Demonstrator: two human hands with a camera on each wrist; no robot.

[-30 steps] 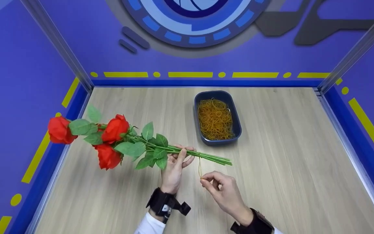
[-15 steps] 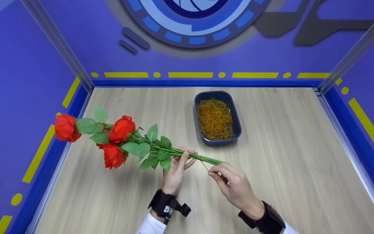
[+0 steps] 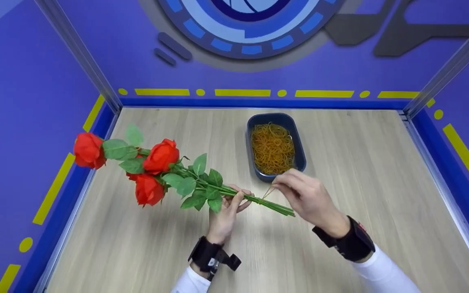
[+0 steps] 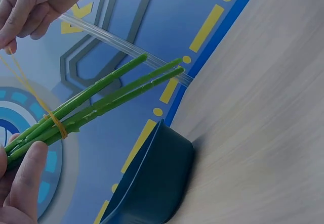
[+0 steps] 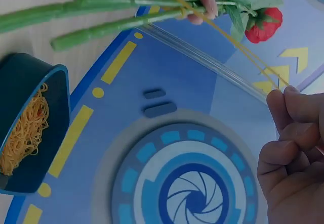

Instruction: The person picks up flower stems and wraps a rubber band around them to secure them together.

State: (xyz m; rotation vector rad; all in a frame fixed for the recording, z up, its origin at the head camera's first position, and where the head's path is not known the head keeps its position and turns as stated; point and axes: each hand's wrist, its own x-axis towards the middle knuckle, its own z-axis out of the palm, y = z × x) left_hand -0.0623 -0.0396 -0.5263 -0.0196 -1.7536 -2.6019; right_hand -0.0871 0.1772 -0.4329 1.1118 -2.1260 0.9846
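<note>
A bunch of red roses (image 3: 161, 156) with green leaves lies across my left hand (image 3: 223, 217), which grips the stems between thumb and fingers. The bare green stems (image 4: 116, 95) stick out past that hand to the right. Around them loops a yellow rubber band (image 4: 63, 128), close to the left fingertips. My right hand (image 3: 307, 197) pinches the band's free end between thumb and forefinger. In the right wrist view the rubber band (image 5: 243, 48) is stretched taut from the stems to those fingertips.
Behind the right hand stands a dark blue box (image 3: 301, 160) full of yellow rubber bands (image 3: 273, 148). The wooden table (image 3: 364, 162) is bordered by blue walls (image 3: 234, 77) at the back and both sides.
My right hand has swung from below the stems to above them, pulling the rubber band's end along. The left hand and roses have shifted slightly to the right.
</note>
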